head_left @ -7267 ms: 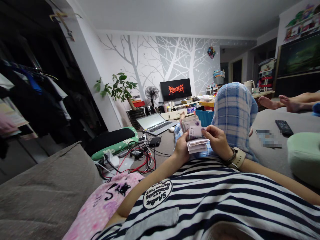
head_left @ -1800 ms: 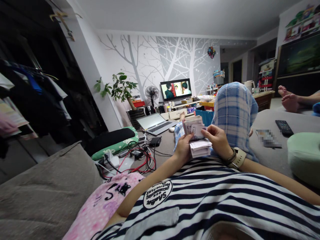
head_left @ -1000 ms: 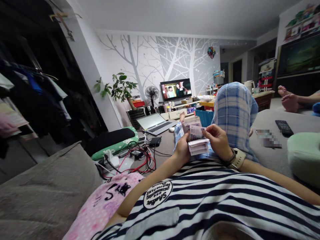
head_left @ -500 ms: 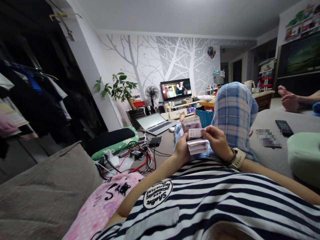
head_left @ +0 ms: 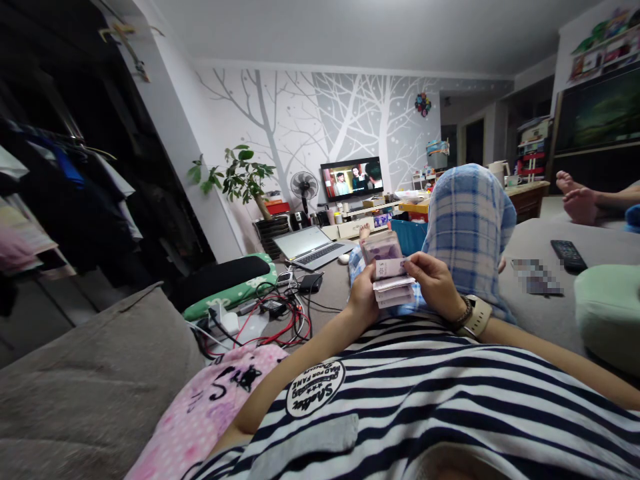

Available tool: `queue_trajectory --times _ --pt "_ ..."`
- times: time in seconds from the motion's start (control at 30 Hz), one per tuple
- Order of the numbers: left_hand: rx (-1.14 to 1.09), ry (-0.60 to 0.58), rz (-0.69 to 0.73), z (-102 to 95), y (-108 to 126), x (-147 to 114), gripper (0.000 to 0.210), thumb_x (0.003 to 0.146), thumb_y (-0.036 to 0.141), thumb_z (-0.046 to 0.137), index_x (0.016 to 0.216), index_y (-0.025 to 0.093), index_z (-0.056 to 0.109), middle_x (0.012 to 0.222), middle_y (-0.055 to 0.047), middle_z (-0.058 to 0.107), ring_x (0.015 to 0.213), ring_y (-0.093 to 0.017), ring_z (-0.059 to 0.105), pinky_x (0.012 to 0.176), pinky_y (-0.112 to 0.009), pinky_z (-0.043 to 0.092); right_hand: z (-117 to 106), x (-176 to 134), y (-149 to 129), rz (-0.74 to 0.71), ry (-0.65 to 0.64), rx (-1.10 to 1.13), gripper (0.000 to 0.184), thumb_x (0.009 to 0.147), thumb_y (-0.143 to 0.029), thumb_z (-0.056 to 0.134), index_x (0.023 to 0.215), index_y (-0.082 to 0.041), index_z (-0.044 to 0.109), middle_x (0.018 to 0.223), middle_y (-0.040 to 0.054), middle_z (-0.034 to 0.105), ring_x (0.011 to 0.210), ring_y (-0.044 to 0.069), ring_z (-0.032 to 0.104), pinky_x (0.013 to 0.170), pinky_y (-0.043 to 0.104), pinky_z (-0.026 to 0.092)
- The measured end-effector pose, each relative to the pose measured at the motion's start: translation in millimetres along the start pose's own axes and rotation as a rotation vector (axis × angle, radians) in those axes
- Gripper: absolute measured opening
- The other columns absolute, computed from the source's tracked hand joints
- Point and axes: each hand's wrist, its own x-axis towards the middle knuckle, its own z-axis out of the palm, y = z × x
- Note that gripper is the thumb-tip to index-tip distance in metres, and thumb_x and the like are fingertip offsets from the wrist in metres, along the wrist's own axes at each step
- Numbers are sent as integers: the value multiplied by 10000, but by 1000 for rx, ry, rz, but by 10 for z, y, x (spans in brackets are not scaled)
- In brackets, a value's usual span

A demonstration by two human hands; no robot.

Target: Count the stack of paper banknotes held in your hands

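Observation:
A stack of banknotes (head_left: 382, 247), pale purple on top, stands above my lap. My left hand (head_left: 363, 293) is wrapped round its left side. The lower ends of the notes (head_left: 395, 295) fold over toward me in several layers. On the right, my right hand (head_left: 437, 283) pinches the edge of one note (head_left: 391, 268) between thumb and forefinger. That note lies bent across the stack, with a printed numeral showing. A pale watch and a dark bracelet circle my right wrist.
Tangled cables (head_left: 287, 317) and an open laptop (head_left: 315, 248) lie to the left on the sofa. To the right are a remote control (head_left: 568, 256), a blurred-out flat item (head_left: 537, 277) and a green stool-like seat (head_left: 607, 313). Another person's bare feet (head_left: 580, 197) rest farther back.
The stack and both hands have shifted only slightly. The pinched note shows a little differently between my fingers. Everything around stays in place.

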Motion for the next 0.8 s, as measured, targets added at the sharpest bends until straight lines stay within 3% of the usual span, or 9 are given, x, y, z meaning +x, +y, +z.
queue_trajectory --times 0.2,0.37,0.43,0.63,0.8 --pt "-5 13 -34 -39 -9 24 314 955 362 763 1175 143 811 994 -128 872 1035 -360 855 952 -450 689 -14 2 3 13 -1 -3 724 828 -939 771 685 -238 660 609 -23 528 595 150 428 583 325 365" --pt "-44 2 -80 -61 -34 49 337 1004 343 657 1225 140 812 1050 -162 873 1082 -382 853 983 -504 693 -11 -7 -13 36 -47 19 729 896 -938 686 711 -233 705 642 26 658 566 154 464 564 331 385" --pt "-46 3 -80 -66 -46 58 344 992 342 673 1234 137 808 1076 -173 874 1093 -393 852 996 -518 690 -5 -7 -1 54 -50 3 695 861 -913 752 710 -237 689 631 23 649 567 157 481 562 328 394" --pt "-29 24 -47 -98 -64 90 247 915 240 711 1107 115 803 1050 -177 879 1094 -397 855 1016 -514 686 8 9 117 134 98 -40 719 625 -876 952 786 -247 641 647 -22 600 591 154 494 558 310 380" --pt "68 68 30 -130 -68 64 162 832 184 788 989 148 804 945 -135 885 1037 -379 865 1001 -507 690 -4 16 155 107 145 -75 705 659 -867 940 805 -254 623 652 -38 565 616 155 467 569 309 372"
